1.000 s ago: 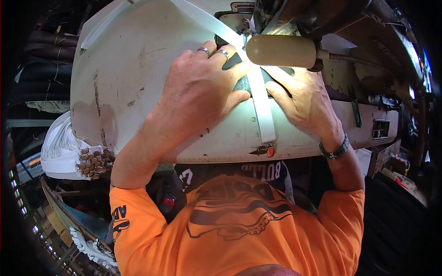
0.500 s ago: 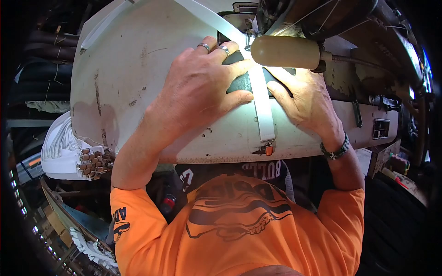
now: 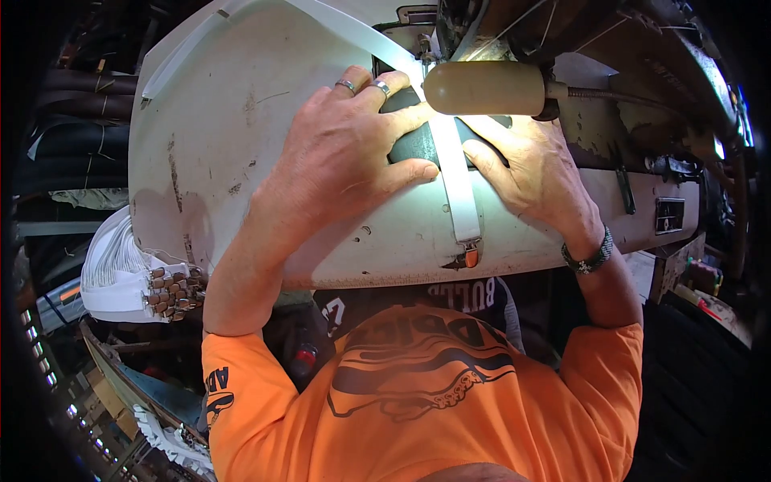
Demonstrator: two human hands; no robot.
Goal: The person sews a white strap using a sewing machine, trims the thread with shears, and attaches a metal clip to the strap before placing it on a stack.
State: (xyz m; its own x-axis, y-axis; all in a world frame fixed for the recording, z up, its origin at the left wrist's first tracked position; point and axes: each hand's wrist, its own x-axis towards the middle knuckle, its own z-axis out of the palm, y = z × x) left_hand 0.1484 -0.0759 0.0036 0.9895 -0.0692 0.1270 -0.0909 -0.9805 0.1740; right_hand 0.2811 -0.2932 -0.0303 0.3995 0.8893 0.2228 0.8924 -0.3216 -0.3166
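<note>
My left hand (image 3: 341, 140) lies with spread fingers on a dark, stiff-looking patch (image 3: 414, 143), its thumb near a white strap (image 3: 456, 181). From the other side, my right hand (image 3: 538, 161) rests on the same patch, thumb stretched toward the strap; the lamp covers some of its fingers. The strap crosses over the patch and runs up under the sewing machine's needle area (image 3: 426, 60). At its near end a metal clip with an orange-brown tab (image 3: 471, 254) lies by the table's front edge. Glare hides the stitching spot.
A tan lamp (image 3: 484, 88) on a flexible neck hangs close above my right fingers. White straps with metal clips (image 3: 173, 293) hang in a bundle at the table's left edge. Dark tweezers or snips (image 3: 621, 181) lie on the right of the worn white tabletop (image 3: 217, 145).
The camera view has shifted slightly. Both hands keep nearly the same place on the patch, and the strap's clip end sits marginally farther from the front edge.
</note>
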